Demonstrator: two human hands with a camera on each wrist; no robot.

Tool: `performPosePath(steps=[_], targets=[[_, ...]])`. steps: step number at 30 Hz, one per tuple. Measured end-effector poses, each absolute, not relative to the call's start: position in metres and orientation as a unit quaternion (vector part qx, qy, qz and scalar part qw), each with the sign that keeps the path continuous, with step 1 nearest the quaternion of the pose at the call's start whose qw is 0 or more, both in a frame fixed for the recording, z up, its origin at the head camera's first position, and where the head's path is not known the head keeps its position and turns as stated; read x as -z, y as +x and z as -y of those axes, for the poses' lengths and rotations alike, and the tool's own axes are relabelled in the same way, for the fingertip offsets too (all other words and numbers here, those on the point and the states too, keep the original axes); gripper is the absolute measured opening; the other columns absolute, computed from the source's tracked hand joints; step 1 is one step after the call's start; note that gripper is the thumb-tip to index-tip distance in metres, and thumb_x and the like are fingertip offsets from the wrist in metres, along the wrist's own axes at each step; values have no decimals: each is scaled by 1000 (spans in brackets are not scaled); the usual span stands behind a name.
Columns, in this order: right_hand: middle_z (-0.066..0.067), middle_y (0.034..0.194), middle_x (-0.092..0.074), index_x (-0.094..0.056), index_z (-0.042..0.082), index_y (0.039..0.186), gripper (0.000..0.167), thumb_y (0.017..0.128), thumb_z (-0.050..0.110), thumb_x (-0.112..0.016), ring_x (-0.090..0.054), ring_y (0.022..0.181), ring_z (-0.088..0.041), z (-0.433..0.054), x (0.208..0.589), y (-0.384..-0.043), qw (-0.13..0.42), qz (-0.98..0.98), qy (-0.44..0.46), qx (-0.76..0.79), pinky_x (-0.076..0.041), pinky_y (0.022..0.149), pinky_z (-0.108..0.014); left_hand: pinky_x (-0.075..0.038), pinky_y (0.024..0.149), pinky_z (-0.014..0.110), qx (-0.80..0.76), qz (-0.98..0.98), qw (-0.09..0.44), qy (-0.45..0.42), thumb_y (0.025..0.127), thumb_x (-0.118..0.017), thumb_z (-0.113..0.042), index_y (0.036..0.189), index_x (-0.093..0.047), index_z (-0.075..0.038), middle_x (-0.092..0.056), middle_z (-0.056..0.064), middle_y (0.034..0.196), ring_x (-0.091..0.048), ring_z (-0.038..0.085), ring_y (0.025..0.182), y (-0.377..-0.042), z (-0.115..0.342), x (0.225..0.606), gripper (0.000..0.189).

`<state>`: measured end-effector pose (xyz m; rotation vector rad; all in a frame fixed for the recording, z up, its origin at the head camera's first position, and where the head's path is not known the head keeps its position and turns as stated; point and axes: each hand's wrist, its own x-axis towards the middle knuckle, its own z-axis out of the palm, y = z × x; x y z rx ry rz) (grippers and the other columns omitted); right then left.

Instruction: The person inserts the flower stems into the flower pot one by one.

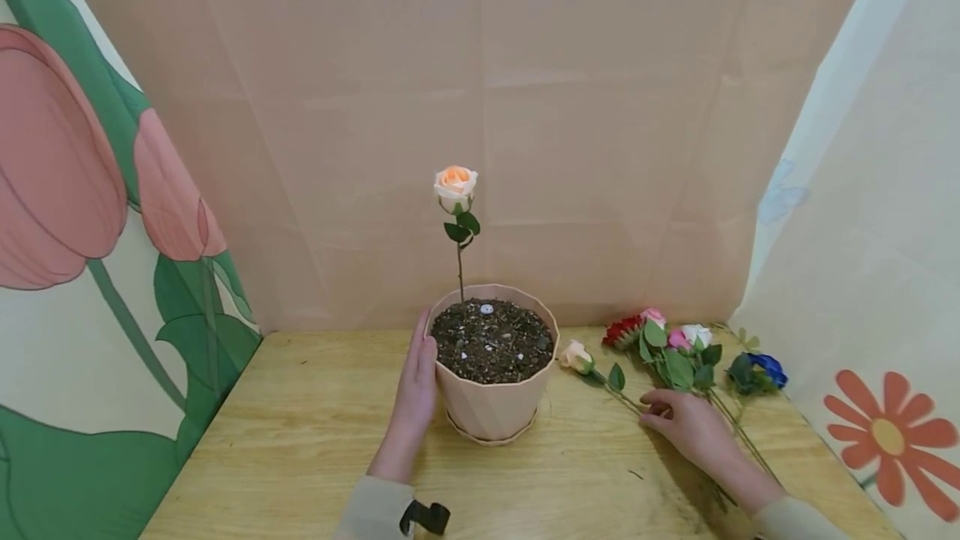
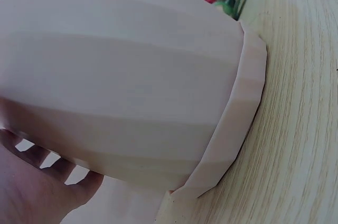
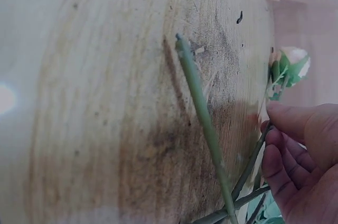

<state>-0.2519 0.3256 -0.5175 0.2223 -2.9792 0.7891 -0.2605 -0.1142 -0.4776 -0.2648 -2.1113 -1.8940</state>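
Observation:
A pale pink flowerpot (image 1: pixel 491 411) full of dark soil (image 1: pixel 491 348) stands on a matching saucer (image 1: pixel 491 442). An artificial peach rose (image 1: pixel 455 182) rises upright from the soil's left side. My left hand (image 1: pixel 418 382) rests flat along the pot's left wall, its fingers extended in the left wrist view. Right of the pot, my right hand (image 1: pixel 686 423) pinches the stem of a second peach rose (image 1: pixel 576 357) between thumb and fingertips. That rose lies low over the table, its bloom pointing toward the pot. Other green stems (image 3: pixel 203 113) cross below the hand in the right wrist view.
Beyond the right hand lies a bunch of artificial flowers: a red bloom (image 1: pixel 624 332), a white one (image 1: pixel 697 334), pink ones and a blue one (image 1: pixel 768 371). The wooden table (image 1: pixel 300 432) meets a pinkish backdrop (image 1: pixel 360 148) behind and flower-printed panels at both sides.

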Motion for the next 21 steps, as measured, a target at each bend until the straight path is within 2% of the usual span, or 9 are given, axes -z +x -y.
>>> performPosePath(steps=[8, 13, 21], targets=[[4, 96, -79, -83, 7, 117, 23, 99, 20, -85, -73, 84, -17, -325, 518, -253, 24, 965, 78, -250, -63, 75, -45, -11, 134, 61, 652, 740, 139, -83, 123, -28, -43, 178, -23, -32, -20, 0, 183, -16, 33, 168, -259, 114, 477, 57], [0, 101, -81, -85, 11, 115, 17, 100, 18, -84, -75, 89, -22, -323, 515, -251, 35, 964, 79, -253, -64, 78, -49, -11, 135, 60, 654, 738, 141, -84, 123, -28, -42, 178, -24, -31, -21, 1, 183, -17, 32, 168, -258, 113, 476, 57], [-6, 110, -82, -84, 7, 122, 20, 105, 17, -77, -74, 94, -23, -313, 500, -249, 40, 952, 72, -296, -63, 75, -42, -12, 135, 60, 652, 741, 142, -81, 123, -29, -43, 178, -24, -31, -21, 3, 183, -18, 32, 168, -259, 114, 477, 57]])
